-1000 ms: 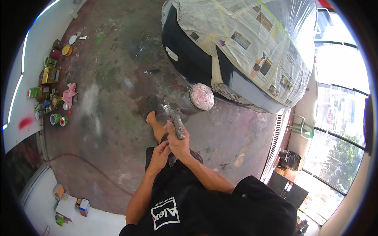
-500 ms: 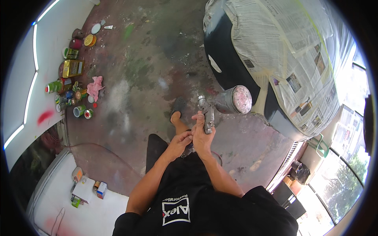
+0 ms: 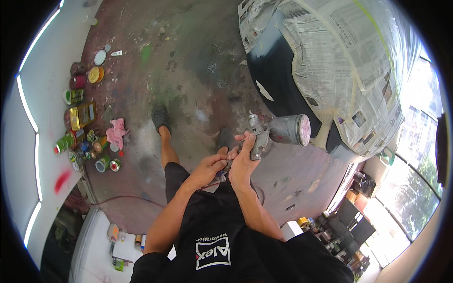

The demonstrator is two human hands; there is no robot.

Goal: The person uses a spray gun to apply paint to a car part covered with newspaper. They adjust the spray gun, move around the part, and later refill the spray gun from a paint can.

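Observation:
My right hand [image 3: 242, 166] is closed around a metal paint spray gun [image 3: 256, 147], its thumb along the body. A grey cylindrical paint cup [image 3: 285, 129] is joined to the gun and points to the right, its end smeared pink and white. Close against the right hand, my left hand [image 3: 207, 170] pinches its fingers together near the lower end of the gun's handle; what they grip is hidden. A small metal fitting [image 3: 222, 178] shows just below the fingers.
A car's black panel [image 3: 273, 70], masked around with newspaper [image 3: 325, 61], stands at the far right. Paint cans [image 3: 81, 116] and a pink rag [image 3: 116, 133] lie along the left wall. A thin red hose [image 3: 132, 196] crosses the floor. Crowded shelving [image 3: 335, 236] is at the lower right.
My view has shifted, and the gun and cup sit slightly further right. My left foot has come into view, stepped forward on the left. Both hands keep their hold.

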